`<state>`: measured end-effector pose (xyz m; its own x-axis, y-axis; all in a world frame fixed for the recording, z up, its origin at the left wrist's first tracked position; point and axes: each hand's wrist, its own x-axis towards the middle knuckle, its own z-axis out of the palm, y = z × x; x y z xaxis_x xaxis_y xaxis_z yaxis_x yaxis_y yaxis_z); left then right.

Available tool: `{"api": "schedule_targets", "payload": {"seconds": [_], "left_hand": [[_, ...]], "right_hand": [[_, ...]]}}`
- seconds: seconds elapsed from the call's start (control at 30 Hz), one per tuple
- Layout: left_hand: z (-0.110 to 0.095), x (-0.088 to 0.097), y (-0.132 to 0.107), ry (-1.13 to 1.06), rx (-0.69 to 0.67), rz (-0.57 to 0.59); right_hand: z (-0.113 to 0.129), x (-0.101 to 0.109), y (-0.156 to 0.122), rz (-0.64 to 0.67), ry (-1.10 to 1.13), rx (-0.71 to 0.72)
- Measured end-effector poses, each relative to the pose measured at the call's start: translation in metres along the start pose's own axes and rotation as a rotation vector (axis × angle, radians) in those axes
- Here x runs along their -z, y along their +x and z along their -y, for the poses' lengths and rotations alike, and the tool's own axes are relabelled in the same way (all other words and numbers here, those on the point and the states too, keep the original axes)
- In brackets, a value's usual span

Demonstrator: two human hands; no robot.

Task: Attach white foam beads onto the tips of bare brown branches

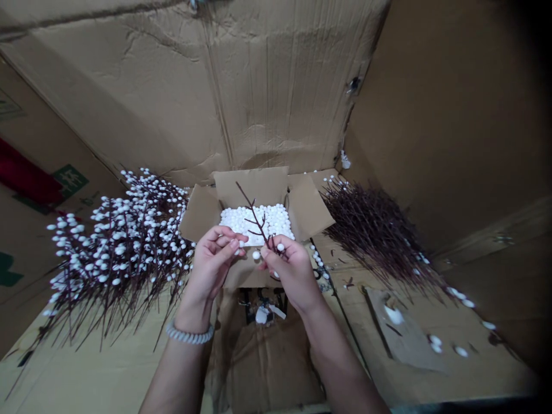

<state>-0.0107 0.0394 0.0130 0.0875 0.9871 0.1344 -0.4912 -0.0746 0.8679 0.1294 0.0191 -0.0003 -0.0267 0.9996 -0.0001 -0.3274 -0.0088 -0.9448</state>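
Note:
My right hand (290,269) is closed around the lower end of a thin dark twig (254,214) that sticks up over a small open cardboard box (202,210) filled with white foam balls (252,221). A couple of balls sit on the twig near my fingers. My left hand (212,260) pinches a white foam ball (240,244) between thumb and fingertips, right beside the twig. A white bead bracelet (188,335) circles my left wrist.
A pile of twigs studded with white balls (116,247) lies at the left. A heap of bare dark twigs (375,230) lies at the right. Large cardboard sheets (267,86) stand behind. Loose balls (435,342) and cardboard scraps lie on the right surface.

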Motion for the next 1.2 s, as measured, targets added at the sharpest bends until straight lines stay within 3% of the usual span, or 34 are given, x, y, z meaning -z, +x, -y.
{"api": "schedule_targets", "payload": {"seconds": [0.2,1.2], "left_hand": [[0.002,-0.0021,-0.0013,0.024,0.031,0.052],[0.0032,-0.0012,-0.0011,0.05,0.076,0.045]], "right_hand": [[0.0003,-0.0041,-0.0015,0.06,-0.005,-0.002],[-0.0035,-0.0057,-0.0012,0.04,-0.018,0.038]]}}
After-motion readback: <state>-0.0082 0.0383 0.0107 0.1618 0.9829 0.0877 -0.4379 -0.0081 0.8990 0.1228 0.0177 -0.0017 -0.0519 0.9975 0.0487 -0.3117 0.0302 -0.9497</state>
